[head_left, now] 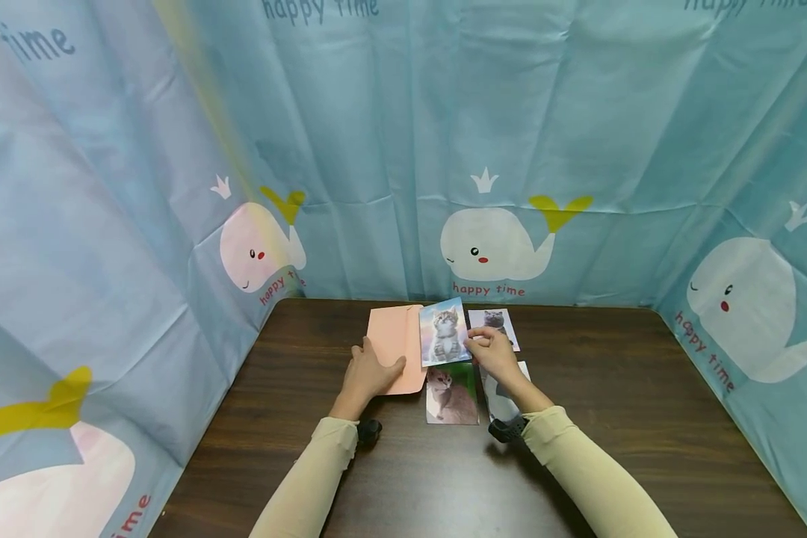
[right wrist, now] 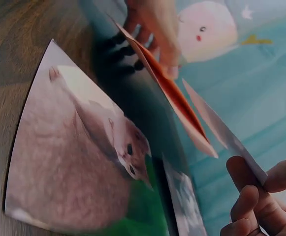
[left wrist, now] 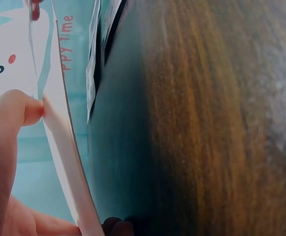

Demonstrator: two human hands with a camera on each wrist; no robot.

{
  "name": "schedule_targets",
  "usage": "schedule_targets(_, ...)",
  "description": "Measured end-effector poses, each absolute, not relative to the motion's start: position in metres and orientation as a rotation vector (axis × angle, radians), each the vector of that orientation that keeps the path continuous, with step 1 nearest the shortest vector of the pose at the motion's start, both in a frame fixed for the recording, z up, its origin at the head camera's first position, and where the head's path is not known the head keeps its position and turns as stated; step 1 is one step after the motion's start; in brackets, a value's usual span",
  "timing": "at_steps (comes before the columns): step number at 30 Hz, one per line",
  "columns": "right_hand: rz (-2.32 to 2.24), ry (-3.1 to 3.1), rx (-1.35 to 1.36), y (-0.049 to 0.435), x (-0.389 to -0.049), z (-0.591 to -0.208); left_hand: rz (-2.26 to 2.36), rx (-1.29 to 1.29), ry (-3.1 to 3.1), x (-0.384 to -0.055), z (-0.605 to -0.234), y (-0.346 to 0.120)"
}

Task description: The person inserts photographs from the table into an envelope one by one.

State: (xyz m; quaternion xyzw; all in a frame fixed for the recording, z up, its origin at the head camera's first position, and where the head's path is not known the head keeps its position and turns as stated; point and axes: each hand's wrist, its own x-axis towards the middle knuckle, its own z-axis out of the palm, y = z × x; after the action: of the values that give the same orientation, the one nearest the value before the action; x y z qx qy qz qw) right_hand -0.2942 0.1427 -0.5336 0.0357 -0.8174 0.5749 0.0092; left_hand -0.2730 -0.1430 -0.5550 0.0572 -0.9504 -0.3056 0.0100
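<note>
My left hand (head_left: 368,373) grips a pink envelope (head_left: 395,329) by its left side, thumb on top and fingers beneath. In the right wrist view the envelope (right wrist: 167,86) is tilted off the table, its open mouth showing an orange inside. Between thumb and fingers, my right hand (head_left: 498,362) pinches a card with a kitten picture (head_left: 444,332) by its right edge. This card is raised just right of the envelope, partly over it in the head view. Below it lies a brown cat card (head_left: 453,400). My right forearm and hand partly cover another card (head_left: 500,403).
A grey cat card (head_left: 494,320) lies behind my right hand. The dark wooden table (head_left: 598,403) extends on both sides. A blue curtain (head_left: 376,246) with whale prints stands along the table's back and sides.
</note>
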Motion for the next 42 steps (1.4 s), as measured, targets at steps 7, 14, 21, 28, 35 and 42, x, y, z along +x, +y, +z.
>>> schedule_targets(7, 1.863, -2.497, 0.074, 0.127, -0.301, -0.539, -0.937, 0.177, -2.955, -0.273, -0.555, -0.139)
schedule_targets(14, 1.852, -2.53, 0.084, 0.113, -0.304, -0.544, -0.946, 0.184, -2.962, -0.272, -0.555, -0.139)
schedule_targets(21, 1.874, -2.526, 0.082, 0.101, -0.308, -0.545, -0.952, 0.194, -2.962, -0.271, -0.553, -0.14)
schedule_targets(28, 1.821, -2.579, 0.121, 0.089, -0.312, -0.543, -0.962, 0.19, -2.961, -0.27, -0.551, -0.14)
schedule_targets(35, 1.769, -2.639, 0.1, 0.078, -0.315, -0.542, -0.948, 0.188, -2.961, -0.272, -0.553, -0.141)
schedule_targets(42, 1.606, -2.681, 0.137, 0.066, -0.315, -0.542, -0.956, 0.202, -2.952, -0.271, -0.556, -0.141)
